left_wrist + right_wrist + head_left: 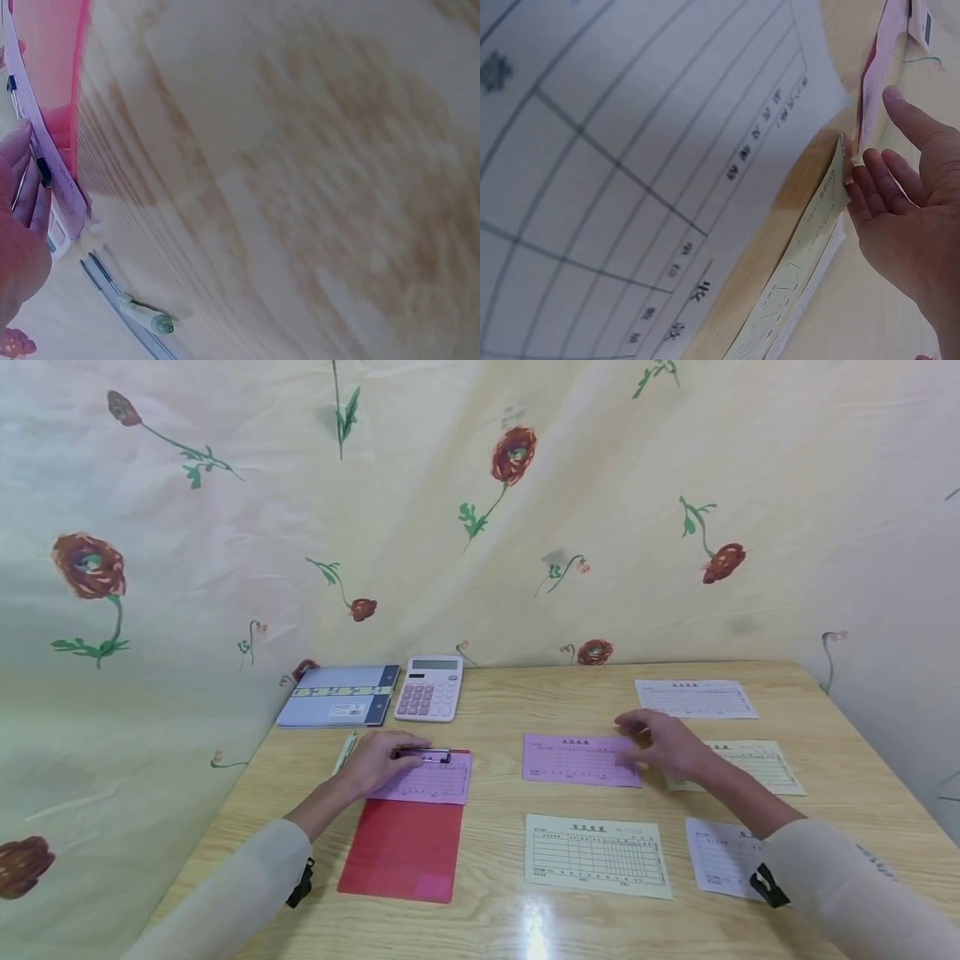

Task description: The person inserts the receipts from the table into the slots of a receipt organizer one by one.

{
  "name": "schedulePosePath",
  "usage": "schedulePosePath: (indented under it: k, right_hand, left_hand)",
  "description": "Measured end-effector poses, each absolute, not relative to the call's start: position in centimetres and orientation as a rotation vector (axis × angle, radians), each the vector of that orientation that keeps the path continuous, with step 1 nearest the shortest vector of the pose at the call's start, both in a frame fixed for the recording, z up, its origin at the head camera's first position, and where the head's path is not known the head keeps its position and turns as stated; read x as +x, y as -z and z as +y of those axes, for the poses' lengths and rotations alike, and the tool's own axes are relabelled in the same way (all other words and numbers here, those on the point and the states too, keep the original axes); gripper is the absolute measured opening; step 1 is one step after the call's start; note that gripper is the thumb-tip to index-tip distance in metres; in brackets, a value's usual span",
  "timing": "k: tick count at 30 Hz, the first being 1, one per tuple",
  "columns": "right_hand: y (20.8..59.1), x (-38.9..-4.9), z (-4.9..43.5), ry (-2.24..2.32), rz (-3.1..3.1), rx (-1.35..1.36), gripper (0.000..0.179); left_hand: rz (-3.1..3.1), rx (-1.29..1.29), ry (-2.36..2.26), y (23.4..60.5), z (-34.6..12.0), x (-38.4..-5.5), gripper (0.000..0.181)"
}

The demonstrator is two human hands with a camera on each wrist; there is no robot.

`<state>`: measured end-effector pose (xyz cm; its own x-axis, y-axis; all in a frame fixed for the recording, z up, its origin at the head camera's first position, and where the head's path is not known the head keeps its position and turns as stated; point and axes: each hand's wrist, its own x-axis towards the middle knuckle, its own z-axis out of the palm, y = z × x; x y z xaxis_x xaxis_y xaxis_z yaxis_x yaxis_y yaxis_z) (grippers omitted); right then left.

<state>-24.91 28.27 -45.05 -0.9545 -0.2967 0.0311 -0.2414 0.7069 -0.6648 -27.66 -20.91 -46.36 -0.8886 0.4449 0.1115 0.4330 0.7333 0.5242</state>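
At the top of a red clipboard [401,852], my left hand [375,764] has its thumb and fingers at the black-and-silver clip [435,755], pinching there. A pink printed form [427,788] lies on the board's upper half. In the left wrist view the thumb and fingers show at the clip [41,169]. My right hand [663,743] hovers over the right end of another pink form [570,760], fingers loosely bent and holding nothing. In the right wrist view its fingertips are near the edges of the pink form [874,82] and a pale green form [802,247].
A blue notebook [333,697] and a pink calculator [431,689] lie at the back left. A pen [344,752] is beside the left hand. Other forms lie on the right: a white one [697,698], a pale green one [597,857] and a pale lilac one [723,860]. Flowered cloth [420,510] hangs behind.
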Motion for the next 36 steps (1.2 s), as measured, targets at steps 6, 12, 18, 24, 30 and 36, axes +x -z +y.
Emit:
schedulePosePath:
  k: [6, 12, 18, 24, 30, 36]
  right_hand:
    - [45.45, -24.99, 27.97, 1.027, 2.864, -0.402, 0.062]
    - [45.68, -25.14, 28.03, 1.006, 2.883, -0.406, 0.056]
    - [45.47, -25.41, 28.05, 1.004, 2.850, -0.418, 0.048]
    - [45.28, -25.66, 28.14, 0.987, 2.805, -0.411, 0.045]
    - [45.12, -25.76, 28.20, 0.978, 2.795, -0.412, 0.045]
    - [44.95, -25.85, 28.03, 0.971, 2.806, -0.388, 0.042]
  left_hand:
    - [2.885, 0.723, -0.879, 46.11, -20.90, -27.63, 0.034]
    - [2.882, 0.702, -0.875, 45.96, -20.84, -27.56, 0.034]
    - [2.878, 0.691, -0.891, 46.05, -20.86, -27.66, 0.032]
    - [2.890, 0.715, -0.870, 46.13, -20.93, -27.74, 0.032]
    - [2.897, 0.741, -0.827, 46.21, -20.92, -27.87, 0.033]
    - [2.895, 0.725, -0.812, 46.16, -20.86, -27.87, 0.032]
